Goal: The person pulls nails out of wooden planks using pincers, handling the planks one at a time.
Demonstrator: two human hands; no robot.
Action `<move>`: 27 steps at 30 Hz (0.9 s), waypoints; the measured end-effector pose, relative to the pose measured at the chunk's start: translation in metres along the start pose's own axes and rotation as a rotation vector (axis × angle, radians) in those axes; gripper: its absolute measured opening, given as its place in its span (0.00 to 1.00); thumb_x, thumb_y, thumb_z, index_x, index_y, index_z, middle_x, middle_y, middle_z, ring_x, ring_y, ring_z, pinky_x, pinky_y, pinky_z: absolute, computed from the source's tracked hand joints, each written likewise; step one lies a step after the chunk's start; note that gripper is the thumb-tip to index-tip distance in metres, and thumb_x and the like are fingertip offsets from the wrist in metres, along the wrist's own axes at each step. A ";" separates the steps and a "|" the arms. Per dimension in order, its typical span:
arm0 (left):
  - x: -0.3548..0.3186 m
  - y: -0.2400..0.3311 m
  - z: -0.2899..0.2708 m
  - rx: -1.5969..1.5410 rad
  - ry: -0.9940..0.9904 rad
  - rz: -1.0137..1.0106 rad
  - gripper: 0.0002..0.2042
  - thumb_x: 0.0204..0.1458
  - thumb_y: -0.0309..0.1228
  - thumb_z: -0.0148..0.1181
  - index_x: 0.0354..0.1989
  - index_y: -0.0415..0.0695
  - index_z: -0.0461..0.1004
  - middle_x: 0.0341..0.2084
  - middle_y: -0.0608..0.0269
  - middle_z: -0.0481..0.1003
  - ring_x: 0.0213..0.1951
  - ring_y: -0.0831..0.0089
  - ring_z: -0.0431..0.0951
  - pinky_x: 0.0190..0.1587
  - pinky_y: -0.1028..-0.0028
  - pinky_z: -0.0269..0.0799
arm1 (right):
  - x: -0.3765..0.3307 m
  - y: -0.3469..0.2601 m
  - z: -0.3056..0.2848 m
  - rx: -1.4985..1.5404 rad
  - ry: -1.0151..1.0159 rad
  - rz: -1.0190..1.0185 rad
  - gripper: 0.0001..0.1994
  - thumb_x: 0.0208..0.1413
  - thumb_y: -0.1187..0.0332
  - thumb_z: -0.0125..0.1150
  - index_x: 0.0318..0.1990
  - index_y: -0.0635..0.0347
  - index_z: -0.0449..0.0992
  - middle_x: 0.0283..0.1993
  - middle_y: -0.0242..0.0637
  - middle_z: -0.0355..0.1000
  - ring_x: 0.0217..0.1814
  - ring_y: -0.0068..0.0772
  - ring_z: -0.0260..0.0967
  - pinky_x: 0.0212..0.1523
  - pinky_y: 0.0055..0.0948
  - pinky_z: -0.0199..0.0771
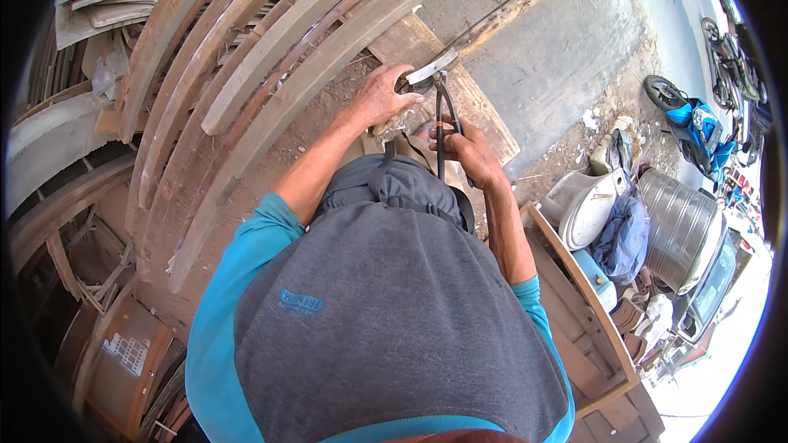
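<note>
A long, rough wooden beam (pixel 525 6) slants from the top right down toward my body. My left hand (pixel 384 97) is curled around its near part, thumb and fingers on either side. Close to those fingertips, a pale curved metal strip (pixel 432 68) lies across the beam. My right hand (pixel 474 148) is closed around the dark handles of a pair of long-handled pincers (pixel 443 107). The pincers' head is up against the beam beside the metal strip; its jaws are too small to make out. A flat wooden board (pixel 484 111) lies under the beam.
Several long curved timbers (pixel 304 86) are stacked at my left. A grey sheet (pixel 566 57) lies on the ground ahead. On the right are a wooden frame (pixel 579 299), a ribbed metal drum (pixel 677 226), a white toilet bowl (pixel 587 209) and a blue motorcycle (pixel 698 127).
</note>
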State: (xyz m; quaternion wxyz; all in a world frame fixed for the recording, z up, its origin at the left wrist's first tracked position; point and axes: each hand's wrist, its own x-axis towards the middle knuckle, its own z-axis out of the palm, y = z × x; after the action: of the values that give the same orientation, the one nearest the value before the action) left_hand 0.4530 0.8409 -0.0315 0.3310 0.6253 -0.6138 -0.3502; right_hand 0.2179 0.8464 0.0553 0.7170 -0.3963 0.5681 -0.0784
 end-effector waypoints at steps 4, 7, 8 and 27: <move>-0.010 -0.013 0.014 0.002 -0.015 -0.100 0.27 0.51 0.43 0.73 0.56 0.41 0.76 0.48 0.48 0.79 0.50 0.54 0.80 0.52 0.61 0.76 | -0.003 -0.010 0.004 -0.137 0.011 0.015 0.23 0.58 0.69 0.49 0.60 0.71 0.70 0.51 0.46 0.77 0.52 0.37 0.79 0.53 0.36 0.77; -0.005 -0.031 0.011 -0.211 -0.089 -0.197 0.32 0.50 0.46 0.73 0.60 0.41 0.73 0.51 0.46 0.78 0.53 0.54 0.79 0.55 0.61 0.75 | -0.006 -0.009 0.002 -0.324 0.004 0.062 0.21 0.58 0.65 0.50 0.56 0.68 0.74 0.46 0.46 0.79 0.50 0.36 0.79 0.52 0.36 0.76; -0.007 -0.029 0.007 -0.219 -0.090 -0.197 0.32 0.50 0.46 0.73 0.60 0.41 0.73 0.51 0.46 0.78 0.53 0.54 0.79 0.55 0.61 0.75 | -0.005 -0.008 0.000 -0.431 -0.010 0.085 0.21 0.58 0.64 0.50 0.54 0.67 0.75 0.43 0.46 0.80 0.48 0.36 0.79 0.52 0.35 0.75; -0.040 -0.021 0.034 -0.001 -0.275 -0.257 0.38 0.50 0.41 0.71 0.62 0.34 0.58 0.53 0.31 0.70 0.57 0.37 0.73 0.58 0.52 0.72 | -0.013 -0.052 -0.004 -0.044 -0.239 0.358 0.23 0.63 0.71 0.46 0.63 0.78 0.66 0.53 0.59 0.77 0.52 0.51 0.81 0.52 0.45 0.85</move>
State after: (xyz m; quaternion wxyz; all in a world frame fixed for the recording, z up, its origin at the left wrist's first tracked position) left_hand 0.4357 0.8821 -0.0658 0.1968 0.6449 -0.5681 -0.4718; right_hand 0.2279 0.8170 0.0998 0.7728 -0.3113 0.5420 0.1102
